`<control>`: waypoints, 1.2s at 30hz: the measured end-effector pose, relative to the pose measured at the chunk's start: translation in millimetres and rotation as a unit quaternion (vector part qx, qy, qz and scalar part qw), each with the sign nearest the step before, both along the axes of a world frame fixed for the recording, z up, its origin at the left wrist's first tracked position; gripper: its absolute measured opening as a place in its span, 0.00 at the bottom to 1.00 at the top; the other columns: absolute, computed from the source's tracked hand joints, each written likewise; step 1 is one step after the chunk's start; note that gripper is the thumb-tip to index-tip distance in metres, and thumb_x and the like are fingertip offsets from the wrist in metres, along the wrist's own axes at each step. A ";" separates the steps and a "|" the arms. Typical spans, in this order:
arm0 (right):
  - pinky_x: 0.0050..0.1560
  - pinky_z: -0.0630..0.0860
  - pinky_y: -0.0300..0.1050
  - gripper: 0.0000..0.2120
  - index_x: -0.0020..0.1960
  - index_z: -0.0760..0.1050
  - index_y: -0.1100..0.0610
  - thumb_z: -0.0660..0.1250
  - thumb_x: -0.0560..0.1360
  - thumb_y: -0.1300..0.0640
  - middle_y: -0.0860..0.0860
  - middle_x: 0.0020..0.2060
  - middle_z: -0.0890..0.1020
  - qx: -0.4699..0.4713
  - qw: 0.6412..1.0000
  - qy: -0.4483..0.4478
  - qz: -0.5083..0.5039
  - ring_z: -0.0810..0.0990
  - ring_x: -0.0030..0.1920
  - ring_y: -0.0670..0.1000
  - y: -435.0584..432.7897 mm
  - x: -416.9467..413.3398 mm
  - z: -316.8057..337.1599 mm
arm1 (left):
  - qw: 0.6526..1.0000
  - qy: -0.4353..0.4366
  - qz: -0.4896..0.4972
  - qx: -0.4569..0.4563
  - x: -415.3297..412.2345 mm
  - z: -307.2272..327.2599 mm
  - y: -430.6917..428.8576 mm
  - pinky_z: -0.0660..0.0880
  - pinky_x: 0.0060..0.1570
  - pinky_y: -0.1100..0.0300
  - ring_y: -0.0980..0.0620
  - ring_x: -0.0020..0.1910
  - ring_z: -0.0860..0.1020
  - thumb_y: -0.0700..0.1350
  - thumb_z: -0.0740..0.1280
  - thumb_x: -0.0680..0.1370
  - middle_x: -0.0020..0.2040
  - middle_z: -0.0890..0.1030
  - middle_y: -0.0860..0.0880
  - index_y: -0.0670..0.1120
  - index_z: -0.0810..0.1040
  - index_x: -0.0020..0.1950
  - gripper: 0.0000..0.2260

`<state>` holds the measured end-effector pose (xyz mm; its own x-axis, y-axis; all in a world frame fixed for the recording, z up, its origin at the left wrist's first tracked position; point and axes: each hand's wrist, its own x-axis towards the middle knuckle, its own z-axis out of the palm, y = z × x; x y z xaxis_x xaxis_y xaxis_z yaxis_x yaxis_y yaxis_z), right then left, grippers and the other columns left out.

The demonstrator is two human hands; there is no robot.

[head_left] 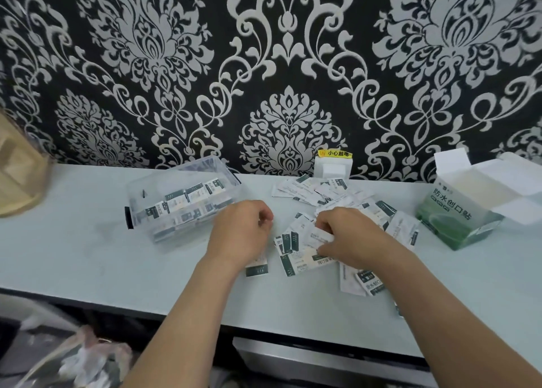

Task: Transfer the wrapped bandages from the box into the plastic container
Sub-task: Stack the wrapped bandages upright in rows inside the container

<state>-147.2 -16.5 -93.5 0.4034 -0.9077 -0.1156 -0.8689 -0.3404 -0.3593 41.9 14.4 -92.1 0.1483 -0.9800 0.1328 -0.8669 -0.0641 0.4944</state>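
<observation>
A clear plastic container [140, 200] stands on the pale table, left of centre, holding several wrapped bandages in rows. Loose wrapped bandages [319, 191] lie scattered across the middle of the table. The green bandage box [448, 214] sits open at the right, its white flaps up. My left hand [240, 232] hovers just right of the container with curled fingers; whether it holds a bandage is hidden. My right hand [349, 238] rests on the pile and pinches a white wrapped bandage [315, 236].
A wooden object [20, 170] stands at the far left of the table. A white wall socket with a yellow label [333, 164] sits at the back against the patterned wall. Below the table's front edge [117, 302] are bags and dark clutter.
</observation>
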 end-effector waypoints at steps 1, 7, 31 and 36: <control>0.41 0.66 0.44 0.13 0.44 0.69 0.52 0.74 0.71 0.55 0.45 0.39 0.71 0.004 1.000 -0.003 -0.004 0.71 0.44 0.51 1.0 2.3 -0.1 | 1.000 -0.028 -0.009 -0.011 -7.9 -0.6 1.1 0.72 0.52 0.59 0.50 0.52 0.78 0.47 0.68 0.77 0.52 0.82 0.51 0.53 0.82 0.53 0.07; 0.44 0.71 0.44 0.17 0.52 0.69 0.50 0.73 0.71 0.60 0.48 0.46 0.76 0.022 0.998 -0.045 -0.046 0.74 0.48 0.51 0.2 6.8 -2.1 | 0.992 -0.063 -0.081 0.067 -35.9 -10.2 -7.1 0.70 0.60 0.51 0.46 0.63 0.71 0.50 0.68 0.76 0.60 0.79 0.49 0.53 0.72 0.68 0.20; 0.37 0.79 0.45 0.02 0.50 0.77 0.61 0.66 0.78 0.64 0.56 0.40 0.86 0.154 0.876 -0.449 -0.089 0.83 0.35 0.52 -0.9 13.3 4.7 | 0.967 0.230 -0.043 0.097 -29.4 -5.0 21.5 0.70 0.34 0.58 0.54 0.33 0.77 0.49 0.76 0.70 0.36 0.82 0.52 0.54 0.68 0.49 0.17; 0.41 0.81 0.48 0.06 0.57 0.73 0.61 0.60 0.81 0.64 0.56 0.41 0.85 0.147 0.771 -0.585 -0.202 0.84 0.36 0.51 -5.0 15.6 10.3 | 0.958 0.283 0.025 0.042 -18.3 3.1 17.0 0.70 0.31 0.61 0.51 0.29 0.77 0.41 0.74 0.72 0.37 0.83 0.45 0.54 0.74 0.50 0.13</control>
